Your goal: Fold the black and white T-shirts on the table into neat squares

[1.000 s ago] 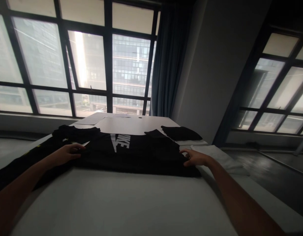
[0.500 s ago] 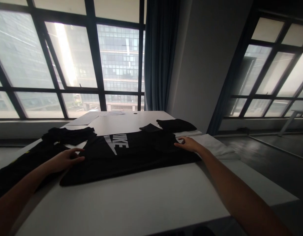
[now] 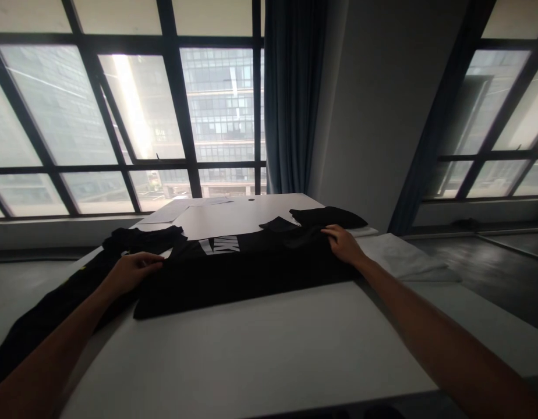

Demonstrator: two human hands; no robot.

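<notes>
A black T-shirt point(image 3: 247, 273) with a white printed logo lies spread on a white table point(image 3: 260, 355). My left hand point(image 3: 131, 270) rests on the shirt's left edge, fingers curled onto the cloth. My right hand point(image 3: 345, 243) lies on the shirt's right side near the sleeve, fingers down on the fabric. Whether either hand pinches the cloth or only presses it is not clear.
More black garments point(image 3: 138, 238) lie at the left, one trailing off the table's left edge. A folded black piece point(image 3: 328, 217) sits on white cloth point(image 3: 400, 259) at the right. Papers point(image 3: 168, 210) lie at the far end. Big windows and a blue curtain point(image 3: 290, 99) stand behind.
Both hands have slid farther up the shirt, away from me. Less of the white logo shows now. The camera has shifted slightly.
</notes>
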